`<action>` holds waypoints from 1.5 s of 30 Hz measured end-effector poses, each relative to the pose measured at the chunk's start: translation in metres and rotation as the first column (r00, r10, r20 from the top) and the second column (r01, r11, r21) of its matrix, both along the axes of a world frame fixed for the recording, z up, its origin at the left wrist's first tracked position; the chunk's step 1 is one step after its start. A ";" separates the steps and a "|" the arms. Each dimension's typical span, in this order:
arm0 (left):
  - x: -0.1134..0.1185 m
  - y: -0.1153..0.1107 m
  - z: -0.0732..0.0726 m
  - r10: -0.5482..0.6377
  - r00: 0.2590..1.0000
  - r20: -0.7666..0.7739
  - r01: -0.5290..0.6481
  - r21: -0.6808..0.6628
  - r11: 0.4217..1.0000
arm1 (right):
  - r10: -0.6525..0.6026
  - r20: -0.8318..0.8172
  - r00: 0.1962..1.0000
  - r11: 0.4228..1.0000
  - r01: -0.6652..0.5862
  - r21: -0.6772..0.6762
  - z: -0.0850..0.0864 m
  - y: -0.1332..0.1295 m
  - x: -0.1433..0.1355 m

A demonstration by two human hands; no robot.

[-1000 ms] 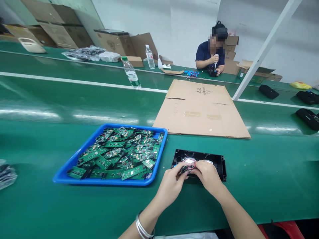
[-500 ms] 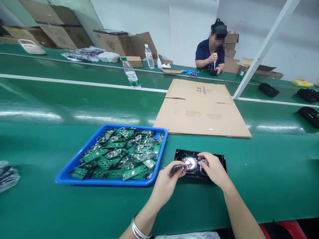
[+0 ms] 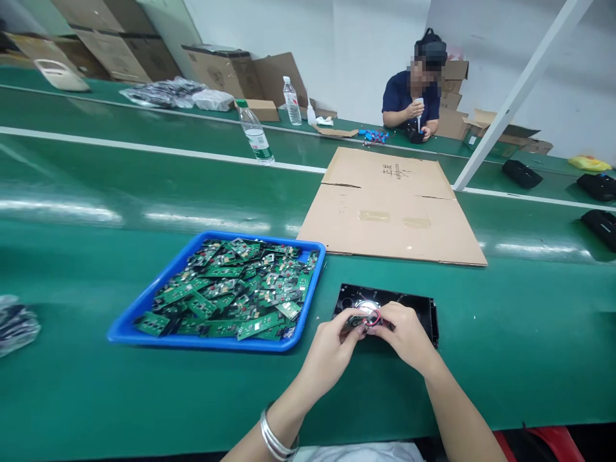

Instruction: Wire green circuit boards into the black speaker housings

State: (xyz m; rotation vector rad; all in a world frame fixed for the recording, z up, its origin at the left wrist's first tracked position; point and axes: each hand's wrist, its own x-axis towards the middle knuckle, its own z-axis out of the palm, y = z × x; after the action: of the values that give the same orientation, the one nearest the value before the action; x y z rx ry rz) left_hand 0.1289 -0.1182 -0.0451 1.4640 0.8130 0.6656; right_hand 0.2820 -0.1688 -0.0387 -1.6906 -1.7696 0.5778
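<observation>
A black speaker housing (image 3: 423, 309) lies flat on the green table, with a round silver speaker driver (image 3: 366, 306) showing inside it. My left hand (image 3: 327, 350) is closed, pinching a small circuit board (image 3: 353, 321) above the housing's left part. Right beside it, my right hand (image 3: 407, 333) has its fingertips together on red wires (image 3: 377, 316) at the board's end. Fingers cover part of the driver and the board. Left of the housing stands a blue tray (image 3: 206, 343) heaped with green circuit boards (image 3: 224, 292).
A flattened cardboard sheet (image 3: 394, 199) lies beyond the housing. A water bottle (image 3: 256, 136) stands near the white divider strip. Across the bench a co-worker (image 3: 411, 99) holds a white bottle over a black item. Black cases (image 3: 522, 174) sit at the right, by a slanted white post (image 3: 520, 96).
My right hand has moved left from the housing's middle to the wires beside my left hand, its fingers closing on them. The left hand keeps the circuit board. The view has shifted slightly.
</observation>
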 end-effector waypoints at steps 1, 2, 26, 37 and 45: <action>0.001 -0.001 0.000 0.005 1.000 0.003 -0.005 0.005 1.000 | 0.001 -0.023 1.000 1.000 -0.001 0.004 0.000 0.000 0.000; 0.001 -0.002 0.000 0.009 1.000 0.008 -0.009 0.010 1.000 | 0.004 -0.040 0.999 1.000 -0.003 0.009 0.000 -0.001 -0.001; -0.003 -0.004 0.000 0.076 0.994 -0.076 -0.087 -0.159 0.983 | -0.385 -0.039 0.922 0.920 0.381 -0.094 -0.024 0.006 0.013; 0.023 -0.001 -0.005 0.083 0.994 -0.074 -0.088 -0.062 0.994 | -0.187 -0.245 0.951 0.972 0.216 0.098 -0.019 -0.021 0.013; 0.018 0.001 -0.004 0.018 0.985 -0.174 -0.014 0.025 1.000 | -0.146 0.174 0.974 0.940 0.081 0.332 -0.030 -0.017 0.003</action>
State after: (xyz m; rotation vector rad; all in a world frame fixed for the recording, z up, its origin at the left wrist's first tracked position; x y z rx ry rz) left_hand 0.1469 -0.1173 -0.0492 1.5542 0.9551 0.5662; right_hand 0.2855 -0.1860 -0.0686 -1.6463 -1.7716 0.0618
